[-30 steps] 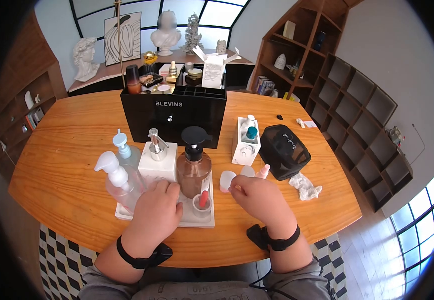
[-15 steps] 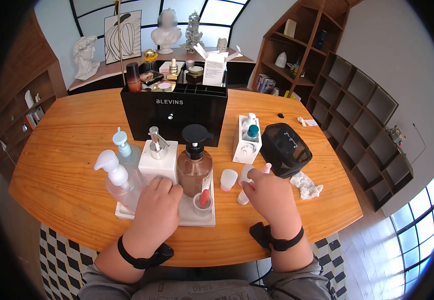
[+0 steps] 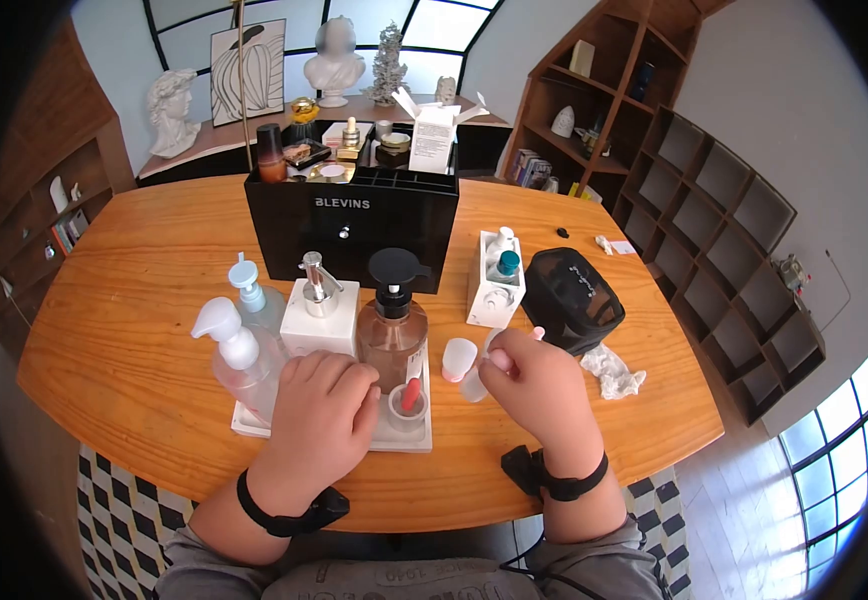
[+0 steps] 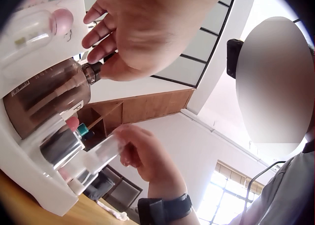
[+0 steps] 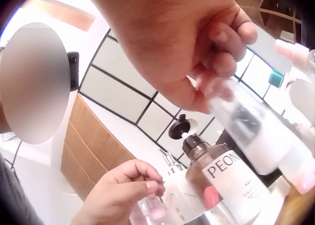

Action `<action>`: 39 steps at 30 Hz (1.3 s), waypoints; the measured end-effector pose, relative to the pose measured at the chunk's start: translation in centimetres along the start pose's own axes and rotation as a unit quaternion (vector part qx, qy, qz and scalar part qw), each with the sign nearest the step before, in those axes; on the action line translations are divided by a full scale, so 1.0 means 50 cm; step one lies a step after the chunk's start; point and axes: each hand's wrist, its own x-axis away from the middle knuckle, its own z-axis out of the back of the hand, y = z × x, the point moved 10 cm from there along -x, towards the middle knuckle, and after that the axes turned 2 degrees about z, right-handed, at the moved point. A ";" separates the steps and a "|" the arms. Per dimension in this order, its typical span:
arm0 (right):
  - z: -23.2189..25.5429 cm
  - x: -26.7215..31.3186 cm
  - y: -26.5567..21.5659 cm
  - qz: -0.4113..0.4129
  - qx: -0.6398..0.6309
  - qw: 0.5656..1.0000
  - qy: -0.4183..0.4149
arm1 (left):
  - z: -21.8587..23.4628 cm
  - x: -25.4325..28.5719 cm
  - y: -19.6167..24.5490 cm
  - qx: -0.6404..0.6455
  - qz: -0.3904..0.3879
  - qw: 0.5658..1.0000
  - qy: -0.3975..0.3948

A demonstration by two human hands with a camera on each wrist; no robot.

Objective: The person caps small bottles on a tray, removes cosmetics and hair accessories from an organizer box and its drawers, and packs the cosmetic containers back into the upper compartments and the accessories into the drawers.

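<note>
My right hand (image 3: 539, 385) pinches a small translucent bottle (image 5: 248, 126) between thumb and fingers. It tilts down, blurred in the right wrist view, beside a white-topped small bottle (image 3: 459, 358). Another pale container and a pink-tipped bottle (image 3: 537, 334) are partly hidden behind that hand. My left hand (image 3: 319, 420) hovers over the white tray (image 3: 409, 446) with fingers loosely bent, holding nothing. Around it stand a clear pump bottle (image 3: 244, 375), a white square dispenser (image 3: 319, 325) and a brown pump bottle (image 3: 391, 340). A clear cup (image 3: 407, 405) holds a red-tipped item.
Behind the tray stands a black cosmetics organizer (image 3: 349, 235). A white holder (image 3: 495, 295) with small bottles stands near a black mesh case (image 3: 574, 300), with crumpled tissue (image 3: 614, 374) in front. A pale blue pump bottle (image 3: 259, 300) stands at the left.
My right hand has shifted slightly right, and the small bottle in it now shows below its fingertips. My left hand has moved slightly right over the tray.
</note>
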 end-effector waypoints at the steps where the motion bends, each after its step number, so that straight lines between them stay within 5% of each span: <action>1: 0.013 0.002 -0.012 0.015 -0.101 0.995 0.022 | 0.014 0.001 0.003 0.030 -0.002 0.999 0.026; 3: 0.025 0.008 -0.024 0.029 -0.200 0.978 0.043 | 0.029 0.006 0.002 0.061 -0.003 0.997 0.052; 5: 0.011 0.017 -0.067 0.113 -0.326 0.938 -0.027 | 0.035 0.012 0.002 0.125 -0.023 0.990 0.053; 9: -0.029 0.035 -0.130 0.193 -0.372 0.898 -0.134 | 0.017 -0.001 0.049 0.234 -0.091 0.968 -0.007; 13: -0.039 0.038 -0.147 0.228 -0.406 0.876 -0.122 | -0.009 0.007 0.050 0.211 -0.079 0.973 -0.046; 18: -0.029 0.013 -0.082 0.130 -0.409 0.902 -0.046 | -0.018 -0.002 0.021 0.138 -0.024 0.988 -0.067; 20: -0.001 -0.004 -0.032 0.073 -0.269 0.959 0.060 | -0.027 0.001 0.004 0.114 -0.016 0.992 -0.050; 24: -0.029 -0.021 -0.003 0.002 -0.153 0.988 0.023 | -0.015 -0.004 0.014 0.113 -0.026 0.993 -0.013; 26: -0.057 -0.020 -0.001 0.016 -0.115 0.993 0.008 | -0.031 0.002 -0.006 0.117 0.041 0.991 -0.046; 30: -0.095 -0.010 0.000 0.050 -0.041 0.998 0.017 | -0.025 0.002 0.000 0.078 0.018 0.996 -0.039; 39: -0.121 -0.011 0.001 0.017 -0.047 0.996 -0.076 | -0.050 0.015 -0.012 -0.053 0.010 0.995 -0.085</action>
